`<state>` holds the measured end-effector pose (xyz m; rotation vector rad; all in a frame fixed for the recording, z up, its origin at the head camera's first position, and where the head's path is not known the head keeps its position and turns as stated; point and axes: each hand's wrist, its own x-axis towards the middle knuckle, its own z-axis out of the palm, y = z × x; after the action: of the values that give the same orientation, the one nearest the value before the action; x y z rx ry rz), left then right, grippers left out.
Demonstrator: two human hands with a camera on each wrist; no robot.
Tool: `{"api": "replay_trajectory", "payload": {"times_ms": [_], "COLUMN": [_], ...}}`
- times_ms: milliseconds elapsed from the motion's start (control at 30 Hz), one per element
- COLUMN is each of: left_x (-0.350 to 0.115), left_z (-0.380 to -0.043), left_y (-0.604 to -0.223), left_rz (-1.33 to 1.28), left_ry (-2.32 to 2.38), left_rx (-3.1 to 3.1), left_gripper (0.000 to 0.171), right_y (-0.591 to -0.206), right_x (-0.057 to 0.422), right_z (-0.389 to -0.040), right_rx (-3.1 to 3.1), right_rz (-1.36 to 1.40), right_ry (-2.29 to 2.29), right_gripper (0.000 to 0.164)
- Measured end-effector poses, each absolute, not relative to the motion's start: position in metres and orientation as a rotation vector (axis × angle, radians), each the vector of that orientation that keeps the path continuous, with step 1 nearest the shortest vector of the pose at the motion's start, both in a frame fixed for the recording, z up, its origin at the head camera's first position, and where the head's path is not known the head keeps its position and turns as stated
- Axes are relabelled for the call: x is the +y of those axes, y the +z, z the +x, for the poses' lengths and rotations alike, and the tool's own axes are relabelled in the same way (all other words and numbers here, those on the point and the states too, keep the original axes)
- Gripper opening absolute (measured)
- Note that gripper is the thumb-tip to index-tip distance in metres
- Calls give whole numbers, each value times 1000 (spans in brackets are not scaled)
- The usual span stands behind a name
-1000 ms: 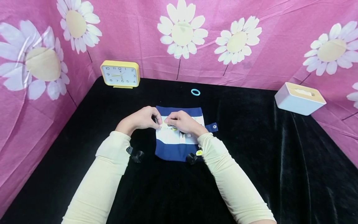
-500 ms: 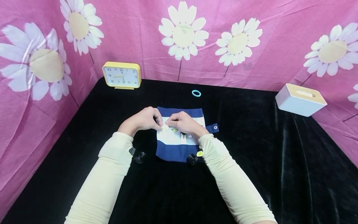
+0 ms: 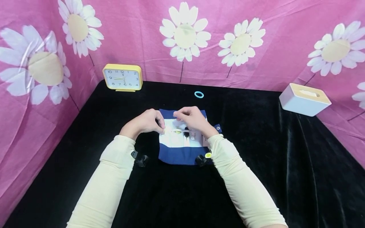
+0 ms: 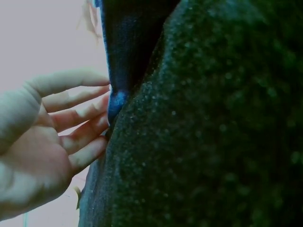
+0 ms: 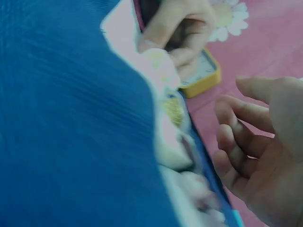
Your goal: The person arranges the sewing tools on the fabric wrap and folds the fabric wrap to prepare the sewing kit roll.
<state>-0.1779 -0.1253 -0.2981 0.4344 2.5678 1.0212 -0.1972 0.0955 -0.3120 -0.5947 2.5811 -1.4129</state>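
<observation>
Fabric pouch (image 3: 179,142) in blue and white is lying spread out on a black-draped table (image 3: 256,142).
A person's left hand (image 3: 146,122) is pinching its left edge between thumb and fingers; the right hand (image 3: 194,118), fingers loosely curled, is hovering apart above its far side. A turquoise ring (image 3: 195,96) is lying beyond the pouch.

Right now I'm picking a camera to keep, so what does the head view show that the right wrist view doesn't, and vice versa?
Only the head view: the tissue box, the pale sleeves, and the clock in full.

Only the right wrist view: the palm side of the right hand, fingers loosely curled and holding nothing.

Both: the left hand pinching the blue-and-white pouch, part or all of the clock, and the pink flowered cloth.
</observation>
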Motion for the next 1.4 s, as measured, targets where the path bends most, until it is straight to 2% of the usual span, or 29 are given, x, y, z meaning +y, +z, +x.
{"api": "replay_trajectory", "payload": {"times_ms": [267,600,800,1000,1167,1400], "left_x": [-128,-134,-134,-131,-129,-129], "left_z": [-179,-183,-185,-187,-191,-189], "left_y": [-298,-301,-304,-308,-312,-314], "left_rz": [458,620,549,333,294,231], "left_ry": [1018,1077,1213,1298,1315,1307], "left_rx": [2540,2526,2592,2660,2605,2562], "left_gripper": [9,10,10,28,49,52], "right_y": [-292,-289,-290,-302,-312,-319], "right_x": [137,195,219,231,236,235], "right_z": [-189,-162,-141,-123,-114,-113], "right_rx": [2747,2843,2759,2437,2309,2198], "right_rz": [-542,-443,-426,-296,-230,-266], "right_ry": [-1399,-1247,-1404,-1382,-1364,-1398], "right_gripper": [21,18,17,27,44,56]}}
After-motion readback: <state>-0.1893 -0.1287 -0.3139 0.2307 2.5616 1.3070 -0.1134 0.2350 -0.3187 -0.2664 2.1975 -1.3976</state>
